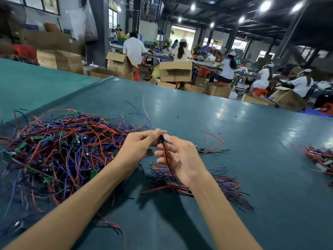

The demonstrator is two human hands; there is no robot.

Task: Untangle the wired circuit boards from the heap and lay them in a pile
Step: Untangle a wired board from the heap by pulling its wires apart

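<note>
A big heap (54,152) of small green circuit boards with tangled red, blue and black wires covers the left of the green table (252,141). Above the table's middle, my left hand (140,143) and my right hand (178,157) meet and both pinch one small wired board (163,138). Its red and black wires (165,159) hang down past my right palm, and thin blue and red wires (146,112) stick up behind my fingers. Below my right hand lies a loose pile (194,181) of sorted boards with their wires spread toward the right.
Another small wired board (201,150) lies just right of my right hand. A second bundle of wired boards (320,157) sits at the table's right edge. Beyond the far table edge are cardboard boxes (175,71) and several seated people working.
</note>
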